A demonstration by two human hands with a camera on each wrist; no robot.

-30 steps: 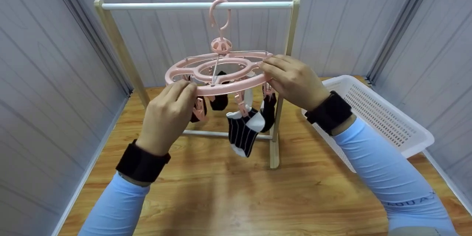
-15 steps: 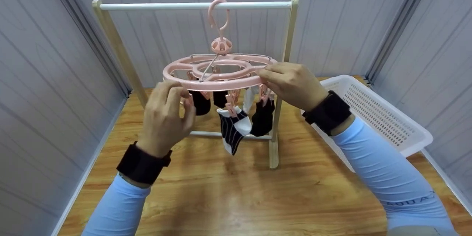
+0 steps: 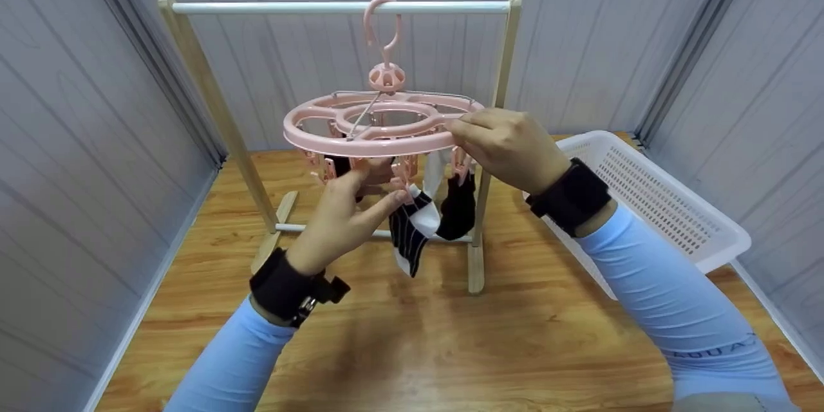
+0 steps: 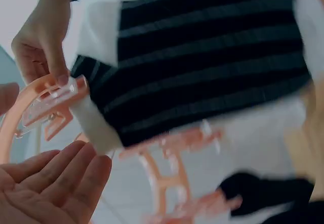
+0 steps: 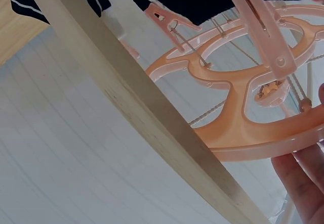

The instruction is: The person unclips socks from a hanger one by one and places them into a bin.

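Head view shows my right hand (image 3: 512, 148) pinching the right rim of the pink clip hanger (image 3: 380, 122), which hangs by its hook from the rack's white rail (image 3: 335, 8). My left hand (image 3: 351, 212), fingers spread and loose, reaches beneath it at the striped sock (image 3: 412, 225) (clipped, dangling). A white basket (image 3: 663, 206) sits right; the rack's wooden post (image 3: 489, 141) stands behind my right hand.

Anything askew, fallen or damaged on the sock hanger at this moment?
Nothing stands out. The pink clip hanger hangs by its hook from the rack's white bar, roughly level; the right hand grips its rim. The striped sock and dark socks hang from clips, the left hand beside them.
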